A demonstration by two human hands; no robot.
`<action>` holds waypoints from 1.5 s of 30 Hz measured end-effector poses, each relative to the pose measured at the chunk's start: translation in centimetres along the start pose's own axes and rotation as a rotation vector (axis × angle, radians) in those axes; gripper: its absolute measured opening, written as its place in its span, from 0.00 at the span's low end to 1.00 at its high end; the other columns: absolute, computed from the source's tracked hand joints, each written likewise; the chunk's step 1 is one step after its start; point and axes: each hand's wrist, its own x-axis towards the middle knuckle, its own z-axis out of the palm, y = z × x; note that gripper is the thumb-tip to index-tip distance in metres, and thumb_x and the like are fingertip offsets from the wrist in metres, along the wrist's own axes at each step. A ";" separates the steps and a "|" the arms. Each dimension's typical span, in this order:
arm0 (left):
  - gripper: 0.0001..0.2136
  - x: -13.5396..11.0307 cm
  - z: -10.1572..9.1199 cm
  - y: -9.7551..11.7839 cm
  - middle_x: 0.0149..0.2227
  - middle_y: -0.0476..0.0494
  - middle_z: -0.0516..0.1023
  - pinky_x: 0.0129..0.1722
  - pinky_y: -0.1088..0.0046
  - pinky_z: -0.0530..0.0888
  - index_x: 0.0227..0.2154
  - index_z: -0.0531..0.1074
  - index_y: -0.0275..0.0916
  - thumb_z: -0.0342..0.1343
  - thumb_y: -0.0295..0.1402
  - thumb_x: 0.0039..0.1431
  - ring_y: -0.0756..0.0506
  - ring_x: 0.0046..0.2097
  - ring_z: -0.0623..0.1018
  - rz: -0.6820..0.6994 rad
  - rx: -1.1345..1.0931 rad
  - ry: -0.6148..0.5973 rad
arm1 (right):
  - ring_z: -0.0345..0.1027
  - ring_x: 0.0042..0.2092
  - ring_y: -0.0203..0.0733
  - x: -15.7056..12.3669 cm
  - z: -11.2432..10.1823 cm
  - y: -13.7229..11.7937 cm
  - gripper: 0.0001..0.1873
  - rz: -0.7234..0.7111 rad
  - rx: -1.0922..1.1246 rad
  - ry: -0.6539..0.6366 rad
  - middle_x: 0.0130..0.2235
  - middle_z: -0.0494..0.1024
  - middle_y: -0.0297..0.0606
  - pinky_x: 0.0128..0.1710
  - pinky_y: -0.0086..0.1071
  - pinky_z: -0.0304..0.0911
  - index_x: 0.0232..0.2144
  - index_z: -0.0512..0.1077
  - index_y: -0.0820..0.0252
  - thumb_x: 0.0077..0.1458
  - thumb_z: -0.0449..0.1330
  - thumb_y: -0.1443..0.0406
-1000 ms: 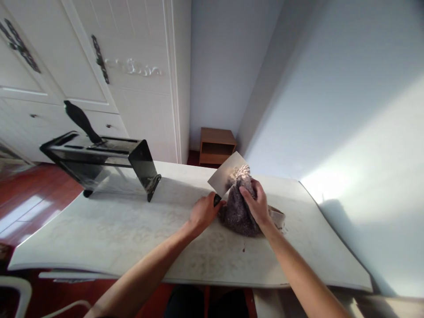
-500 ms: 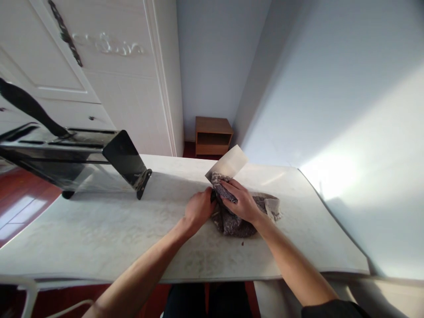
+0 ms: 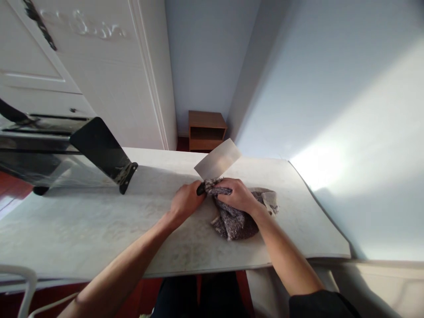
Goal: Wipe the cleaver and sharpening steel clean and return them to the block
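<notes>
My left hand [image 3: 186,201] is closed around the black handle of a cleaver [image 3: 218,160], whose broad steel blade points away from me and up to the right. A grey-brown fuzzy cloth [image 3: 236,224] is bunched under my right hand [image 3: 237,194]. The fingers of that hand pinch part of the cloth against the cleaver near where handle and blade meet. The rest of the cloth trails on the white table [image 3: 159,247], with a pale label-like patch on its right side.
On the table's left stands a black knife block [image 3: 99,145] with clear sides and a black-handled tool in it. Beyond are a white wardrobe [image 3: 109,84] and a low brown nightstand [image 3: 207,120]. A pale wall [image 3: 314,110] borders the right. Part of a white chair [image 3: 28,282] shows at lower left.
My left hand and the cleaver's handle have shifted left. The right hand and the upper fold of cloth have moved down toward the handle, baring more of the blade. The camera view has turned slightly.
</notes>
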 end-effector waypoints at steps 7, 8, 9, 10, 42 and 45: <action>0.08 0.1 0.5 -0.9 0.32 0.43 0.80 0.30 0.74 0.61 0.32 0.72 0.41 0.53 0.39 0.59 0.43 0.36 0.79 0.057 -0.113 0.075 | 0.67 0.31 0.39 0.1 -0.4 -0.1 0.07 0.111 -0.053 -0.010 0.27 0.76 0.29 0.34 0.29 0.58 0.29 0.76 0.55 0.45 0.60 0.68; 0.09 0.2 0.7 -1.0 0.31 0.43 0.79 0.31 0.74 0.61 0.32 0.72 0.41 0.54 0.40 0.59 0.43 0.35 0.78 0.062 -0.124 0.086 | 0.66 0.31 0.39 0.1 -0.5 0.0 0.05 0.126 -0.031 0.008 0.26 0.74 0.29 0.33 0.29 0.57 0.28 0.75 0.56 0.46 0.60 0.67; 0.09 0.3 0.8 -1.2 0.31 0.43 0.79 0.31 0.74 0.61 0.32 0.71 0.41 0.54 0.42 0.59 0.43 0.35 0.78 0.064 -0.131 0.098 | 0.65 0.30 0.38 0.2 -0.6 0.0 0.03 0.143 0.000 0.033 0.25 0.72 0.28 0.32 0.28 0.57 0.26 0.74 0.57 0.47 0.60 0.65; 0.10 0.3 0.9 -1.3 0.31 0.43 0.79 0.31 0.74 0.61 0.32 0.71 0.41 0.55 0.42 0.59 0.43 0.34 0.78 0.065 -0.133 0.107 | 0.63 0.30 0.38 0.2 -0.7 0.1 0.05 0.166 0.036 0.062 0.24 0.70 0.28 0.32 0.28 0.56 0.24 0.72 0.58 0.49 0.60 0.63; 0.13 -0.9 -0.1 -0.5 0.40 0.36 0.80 0.37 0.65 0.73 0.43 0.68 0.39 0.46 0.41 0.65 0.36 0.42 0.80 0.036 0.125 -0.023 | 0.72 0.52 0.44 -0.2 2.0 -0.7 0.27 -0.215 -0.108 0.176 0.52 0.77 0.39 0.55 0.37 0.66 0.56 0.68 0.55 0.53 0.58 0.70; 0.13 -0.9 -0.2 -0.5 0.41 0.35 0.80 0.38 0.64 0.73 0.44 0.68 0.39 0.46 0.40 0.64 0.35 0.43 0.80 0.041 0.132 -0.025 | 0.73 0.52 0.44 -0.4 2.1 -0.7 0.26 -0.203 -0.092 0.126 0.52 0.77 0.38 0.54 0.37 0.67 0.55 0.70 0.54 0.53 0.57 0.70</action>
